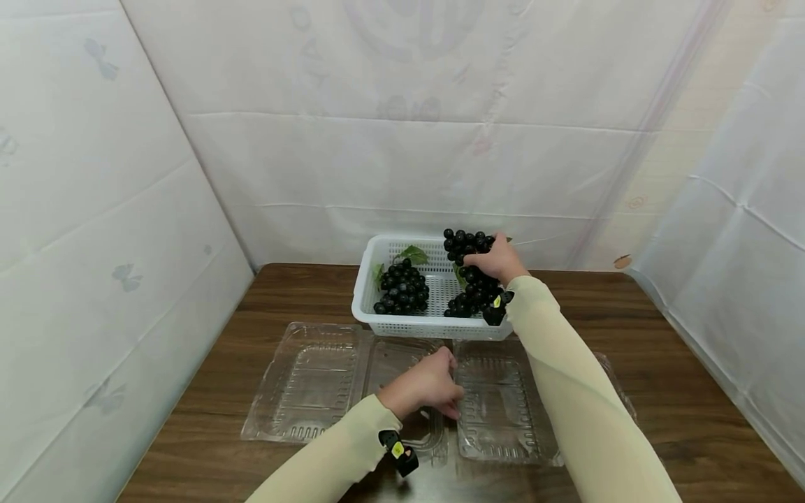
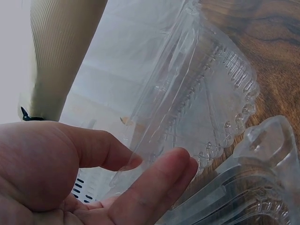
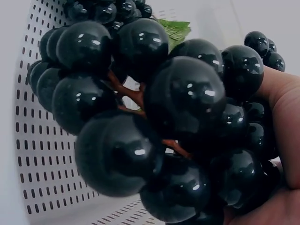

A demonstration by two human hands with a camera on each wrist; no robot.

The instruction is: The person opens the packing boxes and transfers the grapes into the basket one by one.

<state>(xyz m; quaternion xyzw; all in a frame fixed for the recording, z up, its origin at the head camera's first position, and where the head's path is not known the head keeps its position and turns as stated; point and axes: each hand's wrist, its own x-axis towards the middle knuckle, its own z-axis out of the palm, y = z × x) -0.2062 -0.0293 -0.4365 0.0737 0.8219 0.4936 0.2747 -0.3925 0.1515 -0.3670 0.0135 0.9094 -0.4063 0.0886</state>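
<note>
My right hand (image 1: 499, 262) grips a bunch of glossy black grapes (image 1: 481, 286) at the right end of a white slotted basket (image 1: 360, 297). In the right wrist view, the grapes (image 3: 119, 152) fill the middle, brown stems showing between them, and the fingers (image 3: 286, 108) hold them from the right. A second grape bunch (image 1: 402, 288) with green leaves lies in the basket's left half. My left hand (image 1: 428, 383) is at the near edge of a clear plastic container (image 1: 497, 405); in the left wrist view its thumb and fingers pinch about the thin rim.
More clear containers lie on the brown wooden table (image 1: 207, 419): an open one (image 1: 323, 381) at the left, and part of another (image 1: 613, 381) past the right forearm. White sheeting (image 1: 377, 168) stands behind the basket and along both sides.
</note>
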